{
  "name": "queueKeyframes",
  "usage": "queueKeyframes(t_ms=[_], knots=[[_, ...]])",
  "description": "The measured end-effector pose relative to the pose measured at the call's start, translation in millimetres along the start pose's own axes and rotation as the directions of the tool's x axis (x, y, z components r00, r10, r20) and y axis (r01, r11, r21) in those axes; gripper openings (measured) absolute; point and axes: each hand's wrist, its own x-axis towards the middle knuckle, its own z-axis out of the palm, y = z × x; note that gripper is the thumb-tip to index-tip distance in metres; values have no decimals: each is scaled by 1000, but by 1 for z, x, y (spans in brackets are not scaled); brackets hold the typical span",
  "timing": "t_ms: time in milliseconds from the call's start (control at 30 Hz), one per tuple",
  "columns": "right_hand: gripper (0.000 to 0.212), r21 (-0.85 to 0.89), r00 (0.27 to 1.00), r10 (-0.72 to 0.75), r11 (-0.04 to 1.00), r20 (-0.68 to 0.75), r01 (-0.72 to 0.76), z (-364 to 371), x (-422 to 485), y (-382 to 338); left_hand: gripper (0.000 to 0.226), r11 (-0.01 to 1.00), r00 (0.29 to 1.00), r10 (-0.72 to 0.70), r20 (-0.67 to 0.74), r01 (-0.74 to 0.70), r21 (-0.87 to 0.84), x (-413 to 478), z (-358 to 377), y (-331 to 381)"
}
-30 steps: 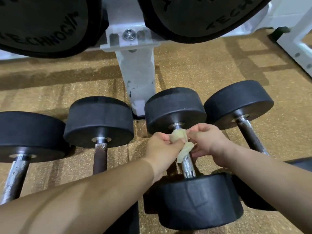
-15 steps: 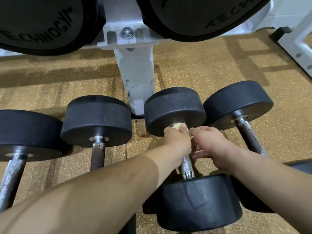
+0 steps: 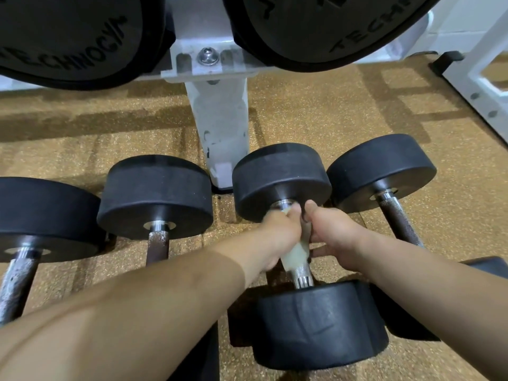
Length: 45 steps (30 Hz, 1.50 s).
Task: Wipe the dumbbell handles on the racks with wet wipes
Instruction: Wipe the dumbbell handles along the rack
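A black dumbbell [image 3: 283, 174] lies lengthwise in the middle, its knurled steel handle [image 3: 301, 273] showing only near the closer head [image 3: 319, 325]. A pale wet wipe [image 3: 295, 251] is wrapped round that handle. My left hand [image 3: 277, 235] grips the wipe and the handle from the left. My right hand [image 3: 338, 237] holds the same handle from the right, thumb pointing at the far head. The upper part of the handle is hidden under both hands.
Three more dumbbells lie alongside: one far left [image 3: 41, 215], one left of centre [image 3: 156, 193] with a rusty handle, one at right [image 3: 382, 171]. A white rack post [image 3: 220, 127] stands behind, with large black weights [image 3: 77, 37] above. The floor [image 3: 316, 111] is speckled tan rubber.
The wipe hung loose between my hands a second ago; now it lies wrapped along the handle. My left hand slid up toward the far head and my right hand closed round the handle.
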Motion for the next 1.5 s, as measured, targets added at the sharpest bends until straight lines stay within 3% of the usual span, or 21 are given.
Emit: queueKeyframes(t_ms=[100,267,433,633,733,833,900,967,1100,1167,1267,1333,1433,1500], knots=[[43,-39,998,-19,999,-52,17,0,-1,-2,58,999,1000,-21,-19,21,-37,6,-1,5],[42,-27,1000,7,1000,-1,-7,-1,-5,2,46,967,988,123,96,-141,211,-18,4,-30],[41,-53,1000,17,998,-7,-17,6,-5,3,51,923,966,120,227,-193,333,-23,-8,-36],[50,-65,999,14,998,-39,-17,2,-6,2,79,963,993,99,65,-112,247,2,-7,-10],[51,-61,999,18,998,-44,-21,0,-10,8,65,956,959,85,271,-155,248,-16,-5,-32],[51,-86,999,39,995,-36,-42,0,-14,7,45,949,870,39,491,-186,254,-30,-15,-41],[53,-125,999,39,991,-7,-40,0,-13,3,50,958,842,-23,538,-136,253,-31,-23,-36],[51,-146,1000,24,989,-8,-25,1,-11,1,59,959,861,-43,508,-108,264,-31,-25,-37],[43,-147,1000,17,989,9,-16,2,-12,8,39,970,902,53,429,-149,193,-41,-16,-30],[40,-127,999,32,992,42,-26,1,-12,12,52,982,961,33,275,-82,169,-33,-14,-17],[57,-97,999,51,994,11,-50,-2,-7,11,71,991,990,18,143,-37,132,-16,-8,-11],[61,-86,999,53,995,1,-53,-4,-5,11,77,984,986,9,168,-38,174,-14,-5,-20],[60,-87,999,34,996,8,-33,-4,-6,12,52,964,939,25,342,-113,239,-24,-3,-36],[58,-102,999,49,994,-8,-50,-2,-5,13,68,954,926,-35,377,-82,288,-27,-4,-42]])
